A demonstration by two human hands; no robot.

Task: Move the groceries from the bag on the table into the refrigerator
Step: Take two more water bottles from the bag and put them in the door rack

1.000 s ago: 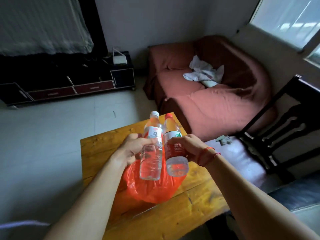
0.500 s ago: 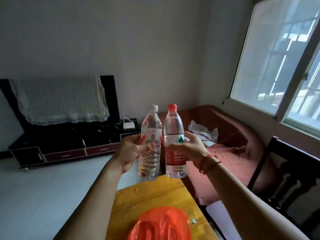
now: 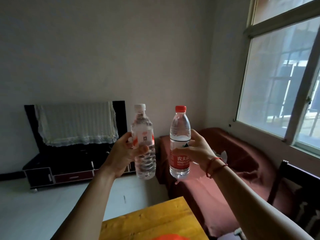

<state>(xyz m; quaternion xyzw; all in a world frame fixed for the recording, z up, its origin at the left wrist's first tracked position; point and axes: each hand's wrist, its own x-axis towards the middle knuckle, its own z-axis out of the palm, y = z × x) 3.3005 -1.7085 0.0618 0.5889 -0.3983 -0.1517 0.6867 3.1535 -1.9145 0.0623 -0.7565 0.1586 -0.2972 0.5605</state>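
My left hand (image 3: 125,154) grips a clear water bottle with a white cap (image 3: 143,129) around its middle, held upright in the air. My right hand (image 3: 196,151) grips a second water bottle with a red cap and red label (image 3: 180,125), also upright, a little to the right. The two bottles are apart. Only the top edge of the orange plastic bag (image 3: 168,237) shows at the bottom of the frame, on the yellow wooden table (image 3: 147,220). No refrigerator is in view.
A dark TV stand (image 3: 57,172) with a lace-covered screen (image 3: 76,123) stands against the far wall on the left. A sofa under a red-brown cover (image 3: 230,163) sits right of the table. A dark wooden chair (image 3: 297,186) and a large window (image 3: 284,78) are at the right.
Both hands have lifted the bottles up from the bag and moved them apart. The view has tilted upward, so the bag and table have dropped to the bottom edge.
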